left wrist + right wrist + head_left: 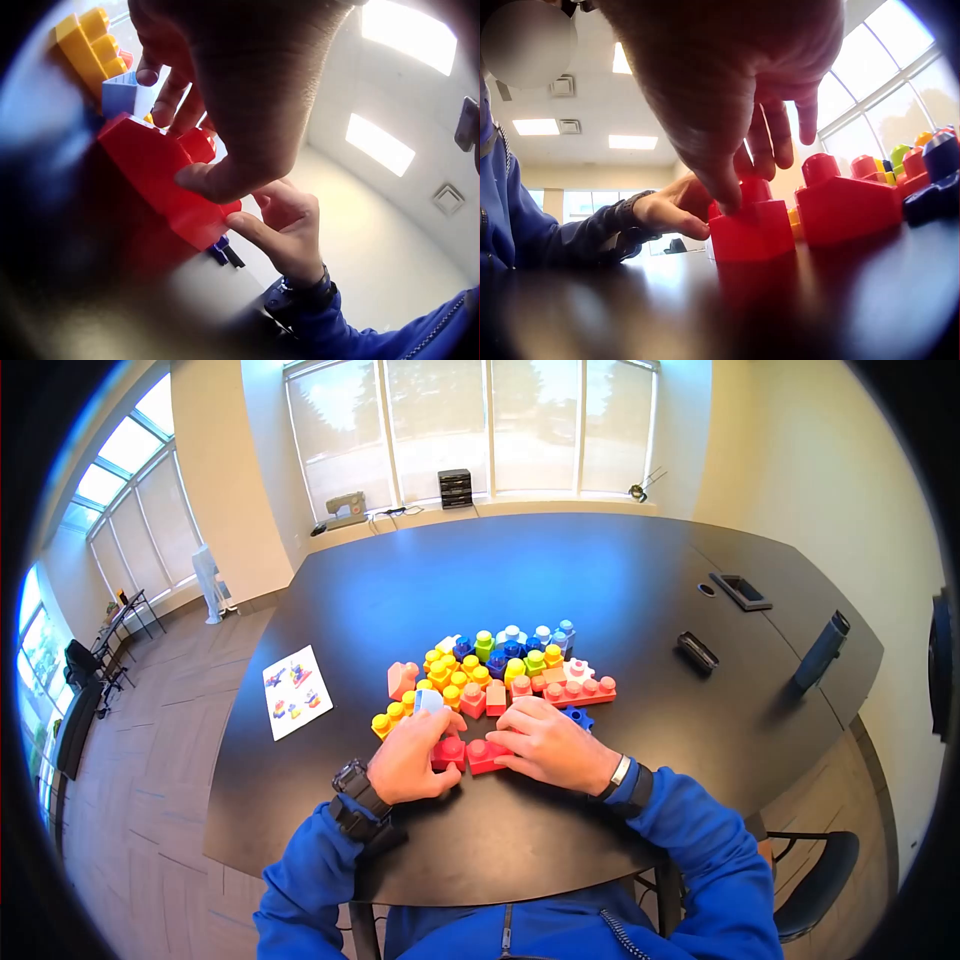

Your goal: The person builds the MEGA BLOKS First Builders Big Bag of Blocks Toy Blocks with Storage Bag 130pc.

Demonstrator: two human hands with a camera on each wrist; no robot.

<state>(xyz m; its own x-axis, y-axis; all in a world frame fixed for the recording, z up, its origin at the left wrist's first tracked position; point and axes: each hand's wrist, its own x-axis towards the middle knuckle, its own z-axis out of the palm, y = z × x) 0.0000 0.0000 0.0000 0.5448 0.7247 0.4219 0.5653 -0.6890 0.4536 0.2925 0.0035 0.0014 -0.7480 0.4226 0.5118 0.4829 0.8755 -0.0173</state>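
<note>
Two red bricks lie side by side near the table's front edge. My left hand [412, 756] curls round the left red brick [449, 751], thumb on the near side and fingers beyond; in the left wrist view its thumb rests against red plastic [154, 166]. Over the right red brick [484, 756], my right hand [556, 746] has its fingers bent, and its thumb touches red in the left wrist view. A red brick [751, 234] stands upright under the right thumb in the right wrist view, beside a sloped red brick [847, 211]. A light blue piece [428, 700] is beside the left fingers.
Beyond the hands spreads a cluster of yellow bricks [440, 672], blue, green and red ones, with a blue gear-like piece [577, 717] at its right. A picture sheet [297, 693] lies left. At the right are a black case [697, 653] and a dark bottle [822, 652].
</note>
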